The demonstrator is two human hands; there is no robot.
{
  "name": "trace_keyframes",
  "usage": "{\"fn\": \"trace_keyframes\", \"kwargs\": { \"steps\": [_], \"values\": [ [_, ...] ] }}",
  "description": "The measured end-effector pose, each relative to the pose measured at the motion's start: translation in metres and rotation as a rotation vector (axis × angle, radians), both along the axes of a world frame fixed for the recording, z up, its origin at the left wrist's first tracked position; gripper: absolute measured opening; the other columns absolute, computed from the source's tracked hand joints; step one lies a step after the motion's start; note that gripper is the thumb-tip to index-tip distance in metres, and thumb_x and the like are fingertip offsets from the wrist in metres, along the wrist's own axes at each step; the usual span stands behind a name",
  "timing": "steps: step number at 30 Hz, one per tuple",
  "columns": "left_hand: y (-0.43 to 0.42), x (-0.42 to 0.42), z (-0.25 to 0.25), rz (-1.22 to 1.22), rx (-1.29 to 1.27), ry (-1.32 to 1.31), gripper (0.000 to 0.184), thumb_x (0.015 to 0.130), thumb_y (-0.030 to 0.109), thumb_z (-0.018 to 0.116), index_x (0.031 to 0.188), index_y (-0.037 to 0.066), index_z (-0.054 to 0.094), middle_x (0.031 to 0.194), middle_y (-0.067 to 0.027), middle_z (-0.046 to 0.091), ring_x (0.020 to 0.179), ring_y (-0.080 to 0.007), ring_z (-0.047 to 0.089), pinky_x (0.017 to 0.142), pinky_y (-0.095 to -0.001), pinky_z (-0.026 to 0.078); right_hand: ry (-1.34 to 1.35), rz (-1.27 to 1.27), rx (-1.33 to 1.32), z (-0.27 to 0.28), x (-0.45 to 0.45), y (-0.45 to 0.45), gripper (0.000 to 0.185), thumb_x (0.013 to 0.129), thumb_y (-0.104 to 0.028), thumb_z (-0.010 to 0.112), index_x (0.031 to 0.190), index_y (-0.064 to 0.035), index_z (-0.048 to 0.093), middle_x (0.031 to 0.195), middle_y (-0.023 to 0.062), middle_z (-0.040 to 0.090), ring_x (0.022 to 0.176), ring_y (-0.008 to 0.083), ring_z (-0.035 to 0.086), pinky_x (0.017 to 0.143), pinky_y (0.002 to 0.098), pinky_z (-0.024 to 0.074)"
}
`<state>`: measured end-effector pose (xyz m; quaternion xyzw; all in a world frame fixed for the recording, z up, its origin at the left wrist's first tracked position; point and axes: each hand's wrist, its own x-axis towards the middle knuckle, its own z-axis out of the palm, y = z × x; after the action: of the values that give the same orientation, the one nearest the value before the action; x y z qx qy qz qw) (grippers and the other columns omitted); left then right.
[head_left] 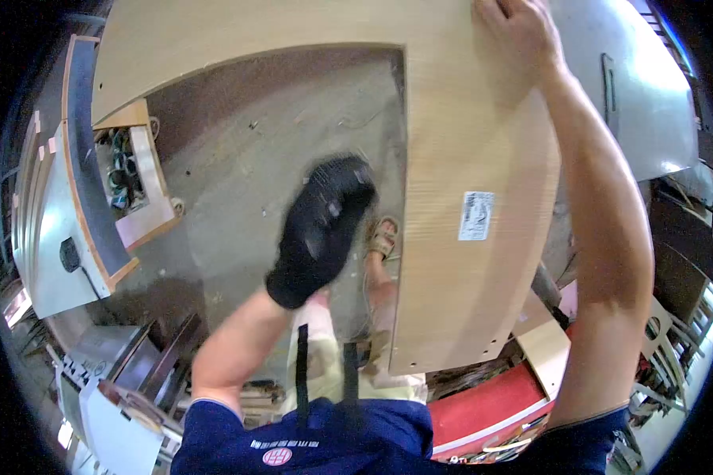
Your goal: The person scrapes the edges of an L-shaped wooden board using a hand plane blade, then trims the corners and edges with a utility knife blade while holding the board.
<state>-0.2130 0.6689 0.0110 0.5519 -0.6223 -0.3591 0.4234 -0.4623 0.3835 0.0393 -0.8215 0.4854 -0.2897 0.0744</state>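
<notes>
My left hand [325,218] wears a black glove and is smeared by motion. Its fingers look curled into a fist in front of the floor, left of the panel and apart from it; anything inside is hidden. My right hand [523,32] is bare, over the far part of a pale wood-grain panel [483,142]. Its fingers are bent together near the upper frame edge, partly cut off, and what they hold cannot be made out. The panel is L-shaped with a curved inner edge. A white printed label [476,215] is stuck to its right arm, and small holes show near its near end.
Left stands a curved panel with a dark strip [95,158], beside an open wooden box [158,190] with dark items inside. A grey-white panel [626,87] lies at the right. Near me are a red surface [483,404] and stacked boards. My sandalled foot [384,237] is on the concrete floor.
</notes>
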Motion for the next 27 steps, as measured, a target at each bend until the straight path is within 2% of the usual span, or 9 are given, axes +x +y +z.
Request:
{"fn": "trace_keyframes", "kwargs": {
  "steps": [2, 4, 7, 8, 11, 16, 20, 23, 27],
  "values": [
    [-0.066, 0.012, 0.017, 0.078, -0.393, -0.378, 0.02, 0.097, 0.006, 0.066, 0.116, 0.003, 0.068, 0.114, -0.0179, 0.07, 0.108, -0.035, 0.067, 0.097, -0.0423, 0.051, 0.091, -0.13, 0.032, 0.018, 0.009, 0.018, 0.037, 0.093, -0.027, 0.063, 0.124, -0.0074, 0.07, 0.139, 0.0216, 0.059, 0.137, 0.0344, 0.05, 0.114, 0.041, 0.0395],
    [-0.123, 0.013, 0.028, 0.084, -0.516, -0.368, 0.018, 0.096, 0.008, 0.065, 0.113, 0.002, 0.069, 0.116, -0.0201, 0.07, 0.108, -0.0382, 0.067, 0.093, -0.0432, 0.053, 0.178, -0.251, 0.067, 0.026, 0.013, 0.031, 0.037, 0.092, -0.026, 0.065, 0.124, -0.0078, 0.07, 0.142, 0.0221, 0.057, 0.136, 0.03, 0.051, 0.115, 0.0394, 0.0393],
    [-0.181, -0.019, 0.048, -0.062, -0.34, -0.485, 0.024, 0.097, 0.016, 0.061, 0.115, 0.003, 0.069, 0.113, -0.0216, 0.07, 0.105, -0.0398, 0.068, 0.09, -0.0434, 0.055, 0.273, -0.263, -0.047, 0.002, 0.001, 0.024, 0.041, 0.099, -0.04, 0.056, 0.126, -0.0116, 0.067, 0.135, 0.0148, 0.062, 0.131, 0.0342, 0.053, 0.114, 0.0483, 0.039],
    [-0.196, -0.032, 0.052, -0.079, -0.215, -0.475, 0.026, 0.097, 0.02, 0.059, 0.115, 0.004, 0.07, 0.111, -0.022, 0.071, 0.103, -0.0397, 0.068, 0.089, -0.0438, 0.055, 0.192, -0.221, -0.183, -0.009, -0.003, 0.022, 0.034, 0.099, -0.035, 0.056, 0.114, -0.008, 0.071, 0.123, 0.0145, 0.067, 0.12, 0.0344, 0.059, 0.107, 0.0488, 0.0445],
    [-0.231, -0.063, 0.038, -0.062, -0.137, -0.482, 0.029, 0.098, 0.026, 0.056, 0.114, 0.005, 0.071, 0.105, -0.0214, 0.072, 0.096, -0.0395, 0.069, 0.084, -0.0455, 0.056, 0.103, -0.108, -0.153, -0.015, -0.026, 0.036, 0.034, 0.101, -0.029, 0.053, 0.123, -0.0065, 0.067, 0.134, 0.0169, 0.063, 0.128, 0.0352, 0.057, 0.109, 0.0464, 0.0442],
    [-0.229, -0.086, 0.045, -0.057, -0.067, -0.539, 0.027, 0.099, 0.025, 0.056, 0.114, 0.007, 0.071, 0.104, -0.0196, 0.072, 0.094, -0.0394, 0.07, 0.082, -0.0469, 0.056, 0.239, -0.174, 0.048, 0.004, -0.09, 0.125, 0.041, 0.101, -0.025, 0.056, 0.136, -0.0049, 0.06, 0.147, 0.0164, 0.056, 0.138, 0.0344, 0.05, 0.113, 0.0455, 0.041],
    [-0.228, -0.087, 0.05, -0.075, -0.044, -0.509, 0.027, 0.099, 0.026, 0.057, 0.113, 0.007, 0.07, 0.102, -0.02, 0.072, 0.094, -0.0401, 0.069, 0.081, -0.0476, 0.056, 0.537, -0.358, 0.018, 0.029, -0.162, 0.215, 0.027, 0.098, -0.012, 0.062, 0.123, -0.0041, 0.069, 0.139, 0.0154, 0.062, 0.136, 0.0312, 0.052, 0.112, 0.0449, 0.0408],
    [-0.227, -0.085, 0.05, -0.093, -0.034, -0.511, 0.027, 0.099, 0.026, 0.057, 0.114, 0.007, 0.069, 0.103, -0.0204, 0.072, 0.095, -0.0405, 0.069, 0.081, -0.0479, 0.055, 0.231, -0.559, 0.148, 0.047, -0.175, 0.285, 0.026, 0.094, -0.011, 0.068, 0.118, 0.0002, 0.07, 0.127, 0.0192, 0.066, 0.123, 0.0351, 0.059, 0.107, 0.0455, 0.0445],
    [-0.228, -0.086, 0.058, -0.117, -0.028, -0.558, 0.027, 0.099, 0.025, 0.057, 0.114, 0.006, 0.069, 0.103, -0.0211, 0.071, 0.095, -0.0412, 0.068, 0.081, -0.0479, 0.055, -0.047, -0.477, 0.268, 0.038, -0.139, 0.299, 0.028, 0.09, -0.009, 0.073, 0.117, -0.0006, 0.069, 0.117, 0.018, 0.069, 0.111, 0.0331, 0.066, 0.096, 0.0411, 0.0533]
  ]
}}
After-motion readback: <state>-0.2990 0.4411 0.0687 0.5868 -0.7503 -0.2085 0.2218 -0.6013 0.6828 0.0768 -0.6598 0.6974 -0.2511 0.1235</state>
